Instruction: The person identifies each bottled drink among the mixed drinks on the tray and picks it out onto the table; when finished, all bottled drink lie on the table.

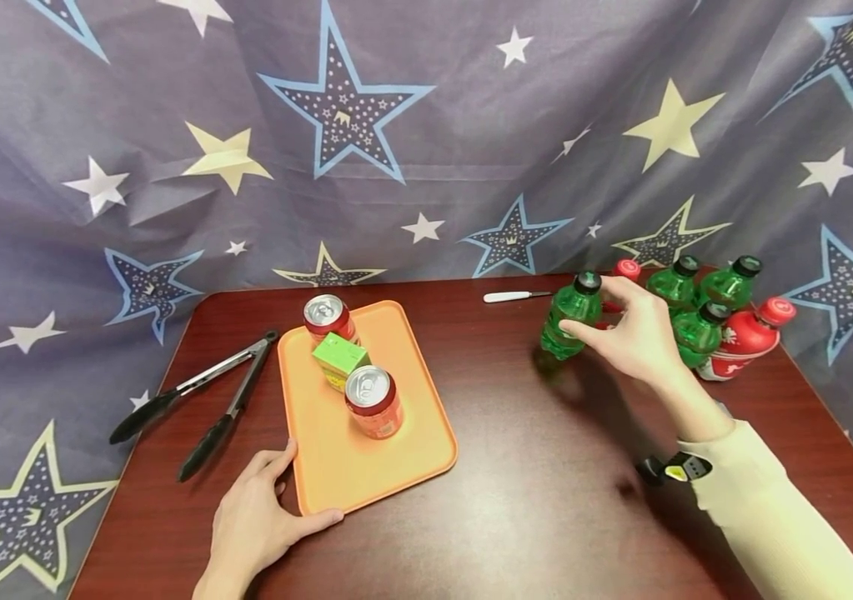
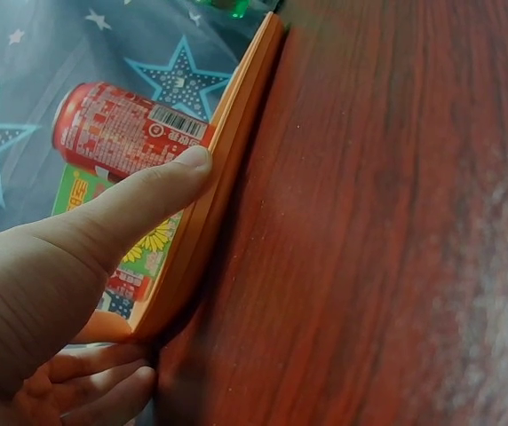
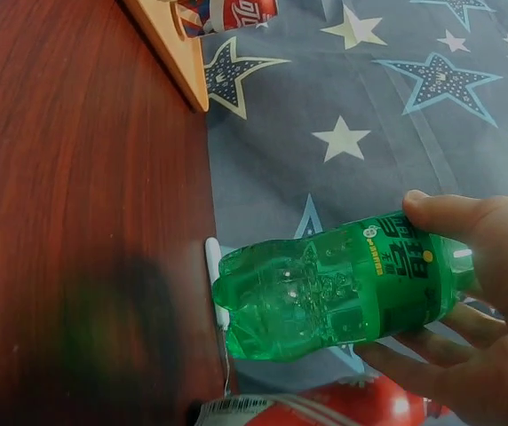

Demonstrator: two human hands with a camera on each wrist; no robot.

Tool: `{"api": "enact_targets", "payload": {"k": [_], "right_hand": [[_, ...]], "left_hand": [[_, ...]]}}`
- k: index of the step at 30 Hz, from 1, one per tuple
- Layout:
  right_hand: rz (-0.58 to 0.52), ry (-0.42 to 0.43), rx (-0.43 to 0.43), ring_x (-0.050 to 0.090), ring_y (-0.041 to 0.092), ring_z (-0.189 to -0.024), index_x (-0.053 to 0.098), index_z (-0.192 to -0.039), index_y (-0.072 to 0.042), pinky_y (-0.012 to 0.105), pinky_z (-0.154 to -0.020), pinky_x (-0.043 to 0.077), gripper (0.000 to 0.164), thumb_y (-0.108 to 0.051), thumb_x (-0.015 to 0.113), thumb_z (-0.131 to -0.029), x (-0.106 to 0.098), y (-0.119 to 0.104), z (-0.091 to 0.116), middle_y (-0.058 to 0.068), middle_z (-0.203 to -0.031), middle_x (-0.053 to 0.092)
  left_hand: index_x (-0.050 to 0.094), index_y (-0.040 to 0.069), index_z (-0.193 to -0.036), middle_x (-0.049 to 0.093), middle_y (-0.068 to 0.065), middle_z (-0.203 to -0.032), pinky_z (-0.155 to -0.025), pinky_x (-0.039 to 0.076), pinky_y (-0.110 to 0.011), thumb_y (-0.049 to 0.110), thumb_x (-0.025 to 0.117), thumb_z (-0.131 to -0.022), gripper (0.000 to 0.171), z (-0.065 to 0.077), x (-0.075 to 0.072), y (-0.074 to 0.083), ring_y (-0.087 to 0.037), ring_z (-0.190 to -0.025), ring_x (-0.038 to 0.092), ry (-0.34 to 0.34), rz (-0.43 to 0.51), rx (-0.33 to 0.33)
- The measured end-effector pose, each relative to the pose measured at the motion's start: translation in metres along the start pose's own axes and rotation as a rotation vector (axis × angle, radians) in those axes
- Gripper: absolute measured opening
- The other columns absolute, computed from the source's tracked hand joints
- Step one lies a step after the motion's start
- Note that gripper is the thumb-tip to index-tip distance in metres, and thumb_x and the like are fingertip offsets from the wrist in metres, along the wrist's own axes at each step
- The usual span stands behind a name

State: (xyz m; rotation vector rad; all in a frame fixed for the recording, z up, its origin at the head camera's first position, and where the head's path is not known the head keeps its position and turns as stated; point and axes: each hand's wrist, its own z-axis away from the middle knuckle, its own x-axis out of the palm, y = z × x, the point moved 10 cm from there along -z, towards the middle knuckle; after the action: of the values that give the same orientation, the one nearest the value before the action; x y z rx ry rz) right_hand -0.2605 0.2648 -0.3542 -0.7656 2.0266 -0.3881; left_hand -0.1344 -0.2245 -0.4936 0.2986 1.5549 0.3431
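My right hand (image 1: pixel 632 333) grips a green soda bottle (image 1: pixel 574 317) near its upper part, thumb on one side and fingers on the other. In the right wrist view the bottle (image 3: pixel 325 293) is held just off the table. At the tray's near left corner, my left hand (image 1: pixel 253 508) holds the orange tray (image 1: pixel 336 479), thumb along the near rim and fingers at the left side. On the tray stand a red soda can (image 1: pixel 375 408), a green drink carton (image 1: pixel 339 358) and another red can (image 1: pixel 328 317) behind it.
Several green bottles (image 1: pixel 696 333) and a red-labelled bottle (image 1: pixel 743 340) stand at the right. Another red-capped bottle (image 1: pixel 625 269) is partly hidden behind my right hand. Black-handled tongs (image 1: pixel 219 392) lie left of the tray. A white-handled tool (image 1: pixel 509 297) lies near the back edge.
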Motion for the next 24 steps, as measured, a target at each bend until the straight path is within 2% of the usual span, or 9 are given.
{"api": "enact_targets", "payload": {"k": [6,9,11,17,20,24], "right_hand": [[0.030,0.022,0.002,0.056,-0.008,-0.068,0.076,-0.103,-0.010,0.009,-0.066,0.041,0.043,-0.023,0.101,-0.071,-0.010,0.007,0.007,0.006,-0.089,0.076],[0.045,0.041,0.002,0.051,-0.005,-0.068,0.073,-0.097,-0.008,0.013,-0.066,0.039,0.041,-0.024,0.100,-0.071,-0.015,0.010,0.008,0.006,-0.086,0.073],[0.051,0.047,0.011,0.049,-0.003,-0.071,0.074,-0.098,-0.008,0.016,-0.067,0.037,0.042,-0.025,0.100,-0.070,-0.017,0.013,0.010,0.007,-0.089,0.074],[0.065,0.032,0.060,0.050,-0.008,-0.080,0.078,-0.115,-0.010,0.021,-0.073,0.038,0.052,-0.025,0.100,-0.071,-0.020,0.024,0.016,0.010,-0.105,0.079],[0.063,0.034,0.080,0.051,-0.009,-0.080,0.078,-0.118,-0.011,0.019,-0.072,0.038,0.054,-0.024,0.100,-0.071,-0.021,0.027,0.019,0.010,-0.104,0.079],[0.064,0.054,0.089,0.054,0.000,-0.076,0.078,-0.115,-0.010,0.018,-0.070,0.038,0.053,-0.024,0.101,-0.070,-0.026,0.028,0.022,0.010,-0.098,0.078]], "left_hand": [[0.054,0.008,-0.156,0.065,-0.001,-0.120,-0.066,0.042,-0.029,0.088,0.085,-0.055,0.133,-0.001,0.000,0.001,-0.010,-0.086,0.055,0.009,0.001,0.009],[0.054,0.009,-0.156,0.065,-0.001,-0.120,-0.066,0.043,-0.029,0.088,0.086,-0.054,0.133,0.000,-0.001,0.001,-0.010,-0.086,0.056,0.009,0.000,0.006],[0.054,0.009,-0.157,0.065,-0.002,-0.120,-0.067,0.044,-0.030,0.087,0.087,-0.054,0.133,0.000,-0.001,0.001,-0.011,-0.087,0.056,0.007,0.004,0.002],[0.054,0.009,-0.157,0.066,-0.002,-0.121,-0.068,0.045,-0.030,0.087,0.087,-0.055,0.132,0.001,-0.002,0.001,-0.011,-0.087,0.057,0.000,0.007,-0.002],[0.053,0.009,-0.157,0.066,-0.002,-0.122,-0.068,0.044,-0.031,0.086,0.087,-0.055,0.132,0.001,-0.002,0.000,-0.012,-0.087,0.057,-0.001,0.007,-0.004],[0.053,0.009,-0.157,0.065,-0.002,-0.122,-0.067,0.044,-0.030,0.087,0.086,-0.055,0.133,0.001,-0.001,-0.001,-0.011,-0.087,0.057,-0.001,0.005,-0.005]]}}
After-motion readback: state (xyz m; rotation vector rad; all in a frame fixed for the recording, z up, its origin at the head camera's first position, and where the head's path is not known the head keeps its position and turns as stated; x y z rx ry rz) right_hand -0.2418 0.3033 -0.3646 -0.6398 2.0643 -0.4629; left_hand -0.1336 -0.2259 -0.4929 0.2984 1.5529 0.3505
